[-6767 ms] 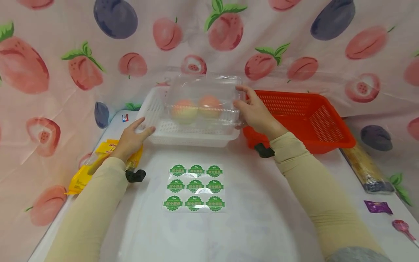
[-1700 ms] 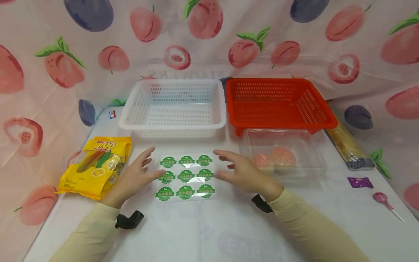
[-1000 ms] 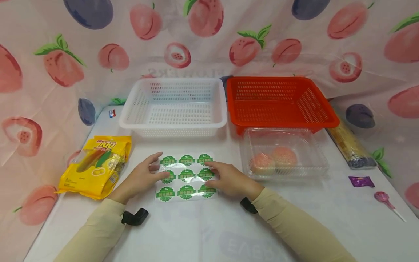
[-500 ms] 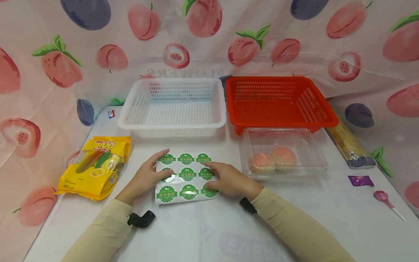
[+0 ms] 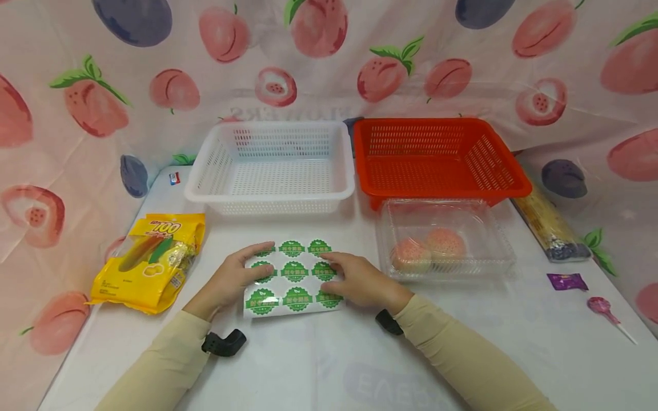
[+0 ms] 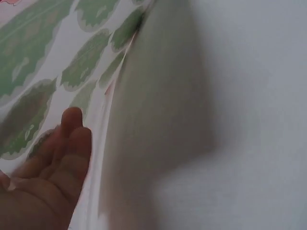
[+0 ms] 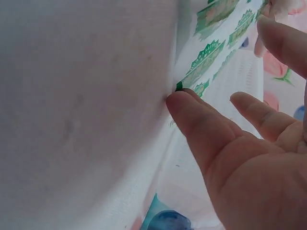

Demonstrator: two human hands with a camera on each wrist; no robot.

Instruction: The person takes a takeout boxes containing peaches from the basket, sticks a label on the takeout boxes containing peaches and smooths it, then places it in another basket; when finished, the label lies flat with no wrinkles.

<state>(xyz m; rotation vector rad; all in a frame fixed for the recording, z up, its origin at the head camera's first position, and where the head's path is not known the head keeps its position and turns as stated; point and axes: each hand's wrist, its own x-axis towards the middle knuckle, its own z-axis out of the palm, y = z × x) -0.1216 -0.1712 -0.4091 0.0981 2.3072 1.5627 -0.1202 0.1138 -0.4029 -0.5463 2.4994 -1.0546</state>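
A white sheet of round green stickers lies between my two hands, its near left part raised off the table. My left hand grips its left side, thumb and forefinger over the printed face. Several left fingers show against the stickers in the left wrist view, with a shadow under the sheet's edge. My right hand rests at the right side, thumb and forefinger lightly touching the stickers. In the right wrist view, a fingertip of that hand meets the sheet's edge.
Behind stand a white basket and a red basket. A clear plastic box with two peach-like fruits is right of my right hand. A yellow candy bag lies left; a purple wrapped candy, lollipop and long packet lie right.
The clear box with the fruit went from over the white basket to the table at right. Both hands came to the sticker sheet; its near left part has since risen slightly.
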